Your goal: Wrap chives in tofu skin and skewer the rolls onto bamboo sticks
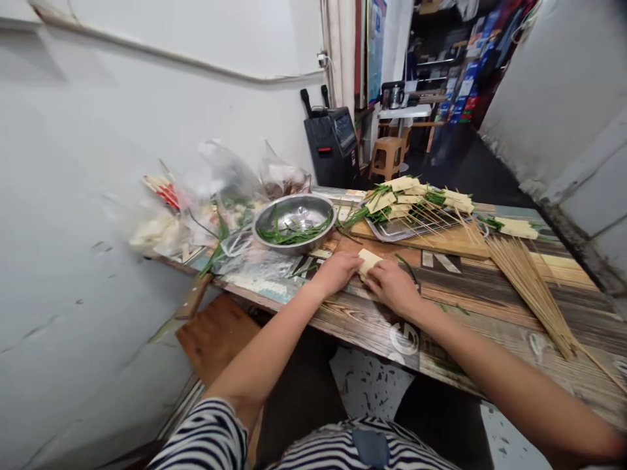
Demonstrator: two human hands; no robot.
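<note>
Near the front edge of the table, my left hand (339, 271) and my right hand (394, 287) hold a pale yellow tofu sheet (369, 260) between them. The fingers of both hands are closed on its two sides, and part of the sheet is hidden beneath them. Behind my left hand stands a steel bowl (304, 244) with cut green chives (289, 234) in it. Beyond my right hand, tofu rolls (409, 189) filled with chives and pierced by skewers are piled on a metal tray (386, 230).
A bundle of bamboo skewers (531, 290) lies at the right. The tray rests partly on a wooden board (435, 243). Plastic bags (230, 173) crowd the left end, where a wooden knife handle (194, 297) overhangs the edge. A black speaker (333, 147) stands behind the table.
</note>
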